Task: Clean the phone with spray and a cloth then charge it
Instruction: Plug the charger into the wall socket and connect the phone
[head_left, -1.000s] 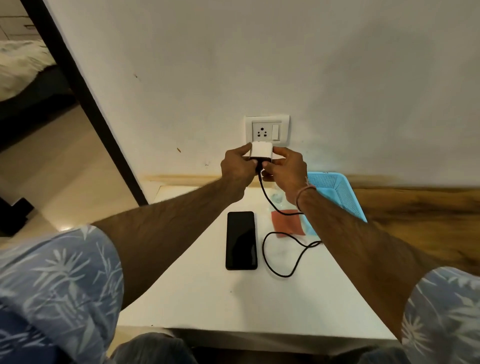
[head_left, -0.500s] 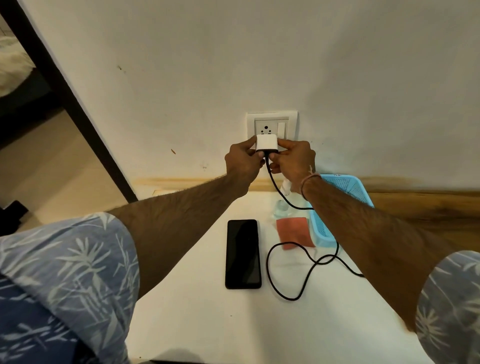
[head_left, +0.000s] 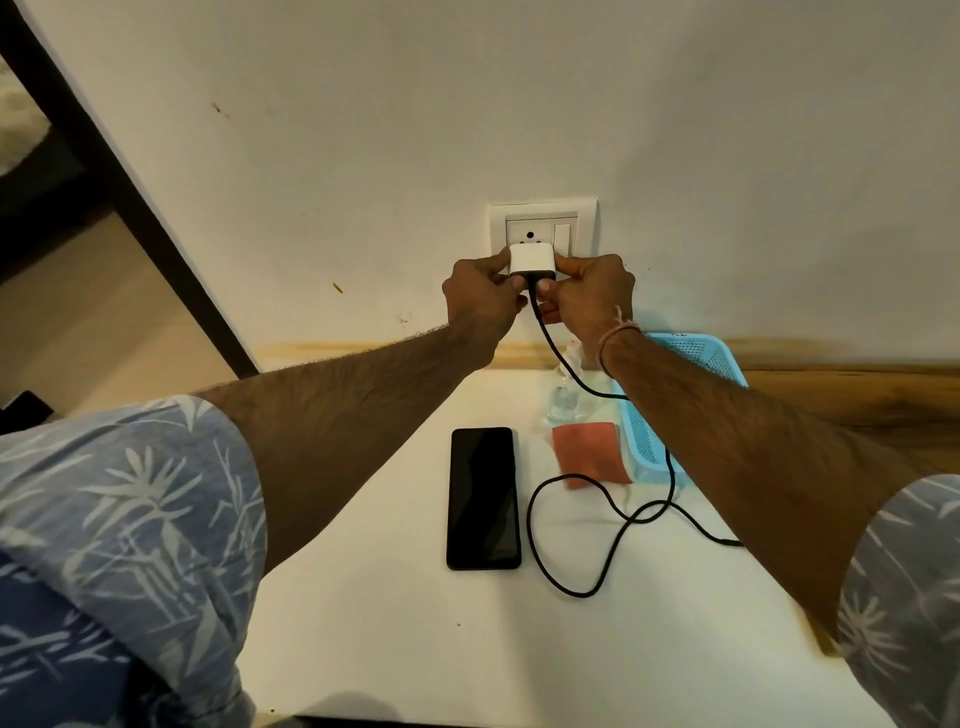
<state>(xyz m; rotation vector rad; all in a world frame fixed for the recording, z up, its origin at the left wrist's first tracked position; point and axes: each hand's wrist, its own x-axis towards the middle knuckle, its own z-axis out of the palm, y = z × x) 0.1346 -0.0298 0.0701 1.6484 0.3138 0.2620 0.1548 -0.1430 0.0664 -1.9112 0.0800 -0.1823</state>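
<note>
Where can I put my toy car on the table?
The near part of the table, below the phone and the cable loop, is bare. So is the strip left of the phone. Far right is crowded: cloth, spray bottle, blue basket.

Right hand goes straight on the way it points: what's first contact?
Probably the wall socket plate: the right hand pinches the white charger just in front of it. Depth is unclear; they may be touching.
</note>
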